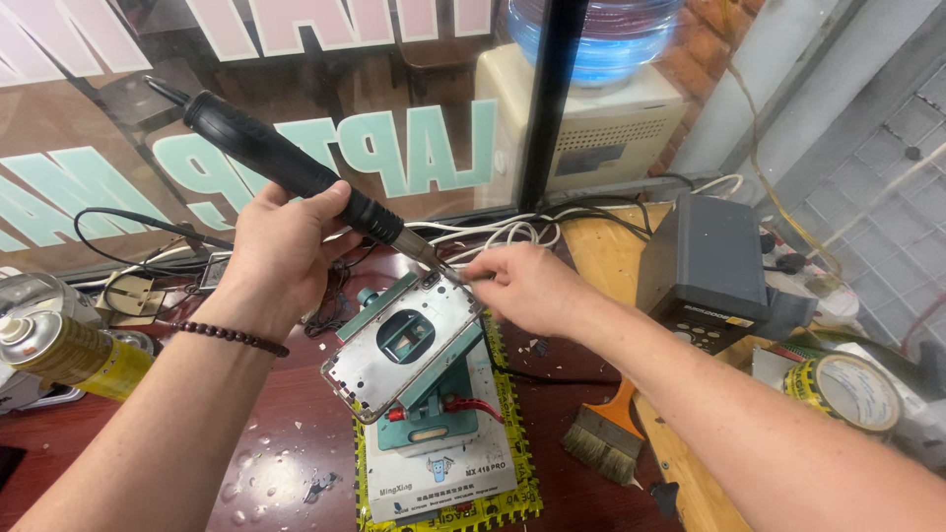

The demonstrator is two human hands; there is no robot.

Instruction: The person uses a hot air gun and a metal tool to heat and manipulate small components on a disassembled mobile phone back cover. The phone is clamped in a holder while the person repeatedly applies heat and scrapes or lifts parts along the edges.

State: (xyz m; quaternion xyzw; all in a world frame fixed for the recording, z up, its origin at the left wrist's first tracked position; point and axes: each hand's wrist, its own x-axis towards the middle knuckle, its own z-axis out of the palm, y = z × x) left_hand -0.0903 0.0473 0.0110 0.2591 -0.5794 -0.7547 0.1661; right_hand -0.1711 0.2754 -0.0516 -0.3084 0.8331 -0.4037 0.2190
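The left hand [279,254] is wrapped tight around the black handle of a hot-air tool [296,167], its metal nozzle coming down at the upper corner of a phone frame [399,340]. The frame sits clamped in a green holding jig [434,394], which stands on a yellow-edged mat [517,433] near the middle of the dark red tabletop [286,443].

The right hand [527,286] is pinched shut at that same corner of the frame, fingertips just beside the nozzle tip; it seems to grip a thin tool, but that is too small to make out.

The tool's long axis runs on a slant, from its cable end up and left of the frame down to the nozzle, which points down and right at the corner. The frame's long axis runs from lower left to upper right, tilted up on the jig.

To do this well, I would judge that the heat should stay on that one corner with the nozzle slightly off the metal, and the right fingers kept out of the air stream.

Right of the frame lie a brush [603,433] and a grey station box [705,266]; a yellow spray can [69,350] lies well to its left.
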